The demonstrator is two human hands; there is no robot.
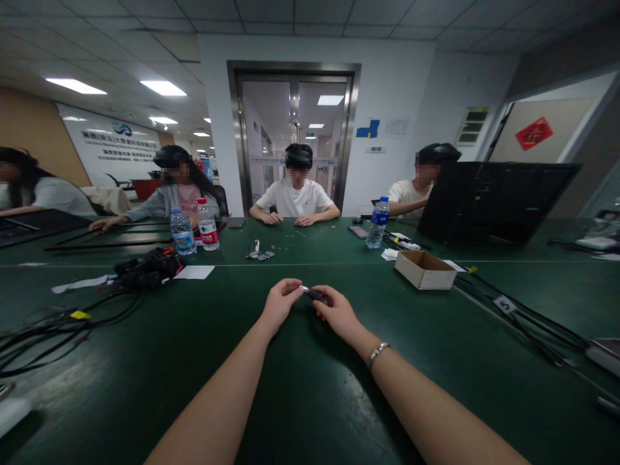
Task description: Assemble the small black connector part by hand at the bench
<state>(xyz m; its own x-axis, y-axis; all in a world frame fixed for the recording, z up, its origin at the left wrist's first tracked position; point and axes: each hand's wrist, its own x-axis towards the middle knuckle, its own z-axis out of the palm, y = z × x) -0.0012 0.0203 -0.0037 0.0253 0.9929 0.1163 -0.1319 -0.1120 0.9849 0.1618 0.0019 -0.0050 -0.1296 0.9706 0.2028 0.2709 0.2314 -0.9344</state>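
Note:
Both of my hands meet over the middle of the green table [227,361]. Between them is a small black stick-shaped thing with a silver end [314,294]; its exact kind is too small to make out. My left hand [281,302] pinches the silver end with thumb and fingertips. The black end is gripped by my right hand [341,313], whose fingers curl around it and hide part of it. A silver bracelet [378,354] circles my right wrist.
Ahead lie small silver pieces [260,252]. An open cardboard box [425,271] and a blue-labelled bottle [378,223] stand right. Two bottles [182,231] and tangled black cables [145,270] are left. Several people sit around the table; a black monitor [494,200] stands far right.

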